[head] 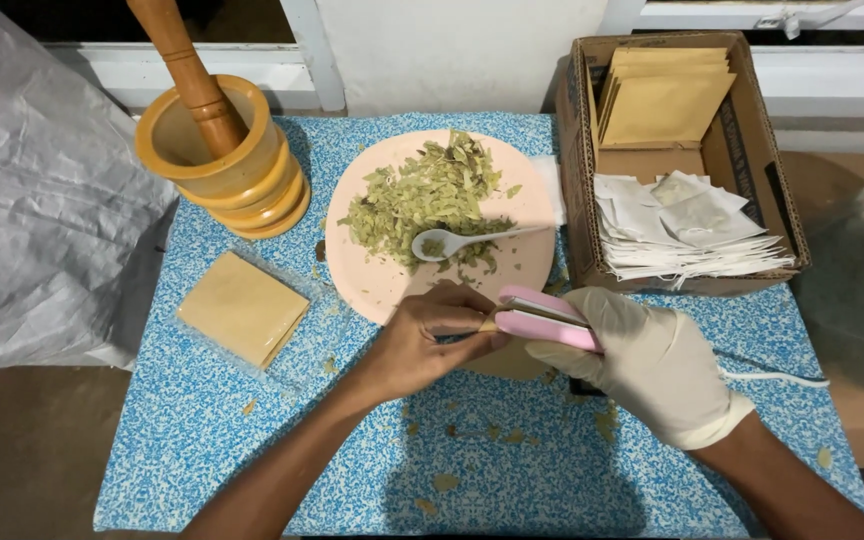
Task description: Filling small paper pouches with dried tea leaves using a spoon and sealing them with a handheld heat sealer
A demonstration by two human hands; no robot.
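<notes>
The left hand (pixel 422 345), bare, is pinching the edge of a small tan pouch (pixel 512 362) just below the pink plate (pixel 372 280), fingers closed on it. The right hand (pixel 652 360), gloved in white, is wrapping around a pink sealer (pixel 544 320) and pressing its two arms nearly together on the pouch's top edge; a white cord is trailing off to the right of it.

By the look of it the work is partway along: dried leaves (pixel 422 200) are still lying heaped on the plate beside one white spoon (pixel 457 240). Right of the plate, one cardboard box (pixel 577 180) is holding a stack of tan envelopes and many white sachets, too layered to count. Left of the plate are sitting one flat stack of tan pouches (pixel 242 308) and one wooden mortar (pixel 227 165) with one pestle (pixel 187 70).
</notes>
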